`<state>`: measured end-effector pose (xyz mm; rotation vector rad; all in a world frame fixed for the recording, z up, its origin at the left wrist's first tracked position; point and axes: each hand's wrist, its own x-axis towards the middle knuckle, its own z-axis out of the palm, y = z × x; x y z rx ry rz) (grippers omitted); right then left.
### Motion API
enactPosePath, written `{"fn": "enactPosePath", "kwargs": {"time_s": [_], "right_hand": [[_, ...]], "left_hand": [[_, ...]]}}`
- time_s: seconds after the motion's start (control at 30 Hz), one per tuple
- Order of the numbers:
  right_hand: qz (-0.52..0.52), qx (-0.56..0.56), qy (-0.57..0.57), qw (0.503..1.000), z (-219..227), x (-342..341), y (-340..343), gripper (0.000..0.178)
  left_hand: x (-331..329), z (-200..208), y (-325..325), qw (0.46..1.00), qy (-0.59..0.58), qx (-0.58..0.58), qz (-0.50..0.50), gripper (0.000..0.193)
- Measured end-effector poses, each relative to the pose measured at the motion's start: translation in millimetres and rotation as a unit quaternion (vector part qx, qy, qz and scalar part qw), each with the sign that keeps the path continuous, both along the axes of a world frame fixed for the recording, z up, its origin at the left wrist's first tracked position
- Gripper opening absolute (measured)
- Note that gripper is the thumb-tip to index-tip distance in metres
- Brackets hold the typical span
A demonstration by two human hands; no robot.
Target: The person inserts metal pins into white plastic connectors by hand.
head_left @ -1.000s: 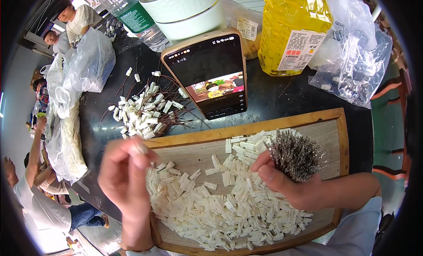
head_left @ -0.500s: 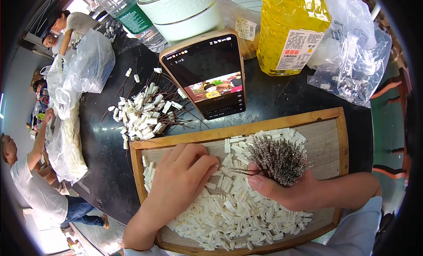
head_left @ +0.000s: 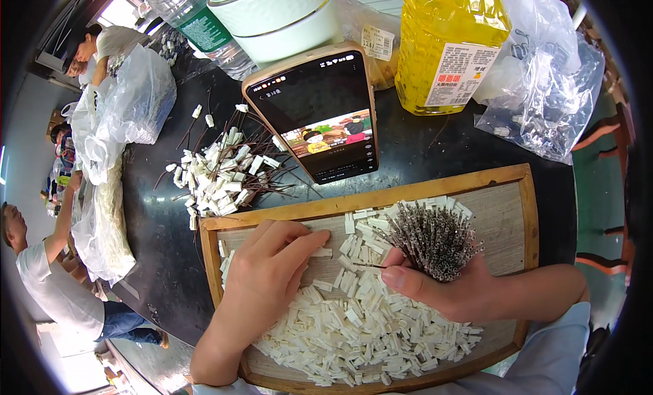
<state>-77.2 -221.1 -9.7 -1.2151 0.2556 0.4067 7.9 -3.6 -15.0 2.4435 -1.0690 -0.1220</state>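
My right hand (head_left: 462, 286) is closed around a thick bundle of thin dark wires (head_left: 435, 242) with metal-tipped ends facing up. Between its thumb and forefinger a single wire (head_left: 369, 265) sticks out to the left. My left hand (head_left: 269, 266) is curled over the left part of a wood-framed tray (head_left: 507, 215), fingers bent together. At its fingertips shows a small white plastic connector housing (head_left: 321, 253); whether the fingers grip it I cannot tell. Many loose white housings (head_left: 367, 334) cover the tray floor beneath both hands.
Beyond the tray lies a pile of white housings with wires attached (head_left: 224, 174). A phone (head_left: 316, 116) stands propped before a pale green container (head_left: 272, 21). A yellow-filled bottle (head_left: 449, 51) and plastic bags (head_left: 537, 89) are at the back right. People work at far left.
My left hand's fingers have drawn slightly up and left, uncovering a white housing at the fingertips. The single wire at my right thumb now points more directly left.
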Motion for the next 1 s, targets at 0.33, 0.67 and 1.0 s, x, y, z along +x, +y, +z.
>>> {"fn": "enactPosePath", "kwargs": {"time_s": [0.33, 0.67, 1.0], "right_hand": [[0.005, 0.006, 0.008, 1.000, -0.9, -1.8, 2.2, 0.012], [0.047, -0.033, -0.056, 0.997, -6.6, -2.4, 0.5, 0.016], [0.086, 0.013, -0.042, 0.995, -7.4, -1.5, -0.2, 0.025]], "left_hand": [[6.1, -3.3, 2.5, 0.997, -0.044, 0.013, -0.055, 0.024], [-7.4, 17.8, -1.3, 0.968, 0.143, -0.185, -0.092, 0.033], [-17.2, 11.0, -8.7, 0.966, 0.127, -0.187, -0.125, 0.028]]}}
